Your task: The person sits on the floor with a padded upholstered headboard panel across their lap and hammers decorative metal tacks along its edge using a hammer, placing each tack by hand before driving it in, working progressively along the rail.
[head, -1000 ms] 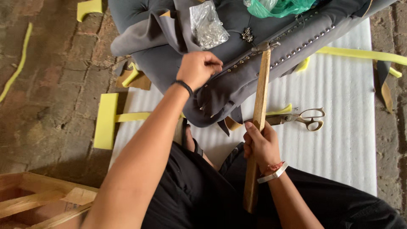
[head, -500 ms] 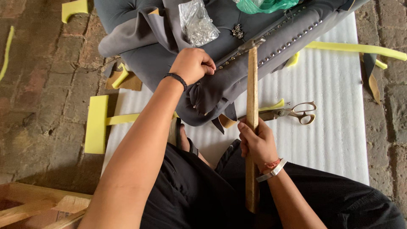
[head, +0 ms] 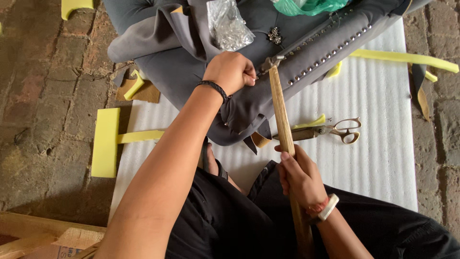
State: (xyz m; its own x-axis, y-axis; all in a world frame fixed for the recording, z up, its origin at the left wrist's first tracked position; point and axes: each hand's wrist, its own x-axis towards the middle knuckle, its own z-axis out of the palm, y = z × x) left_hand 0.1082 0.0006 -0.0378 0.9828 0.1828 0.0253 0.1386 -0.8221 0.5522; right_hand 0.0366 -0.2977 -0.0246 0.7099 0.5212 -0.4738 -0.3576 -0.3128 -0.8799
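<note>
Two hands worked at one grey upholstered piece (head: 191, 67), which lay on a white ribbed foam sheet (head: 383, 144) spread over a brick floor (head: 43, 96). A row of round metal studs (head: 326, 57) ran along its padded edge, slanting up toward the right. At the lower end of that row sat the metal head of a wooden-handled hammer (head: 282, 120), touching the fabric. The right hand (head: 299, 175) was wrapped closed around the handle low on the shaft, a band at its wrist. The left hand (head: 232, 72) rested on the fabric just beside the hammer head, fingers curled shut and pinched together toward the stud line; what they pinched was too small to tell. A dark bracelet ringed that wrist.

Steel scissors (head: 326, 130) lay closed on the foam sheet, just right of the hammer handle. On top of the grey piece sat a crumpled clear plastic bag (head: 230, 26) and a green bag (head: 311, 5). Yellow foam offcuts (head: 105, 141) lay at the sheet's left edge; another yellow strip (head: 407, 57) at upper right. Wooden frame parts (head: 38, 235) showed at lower left.
</note>
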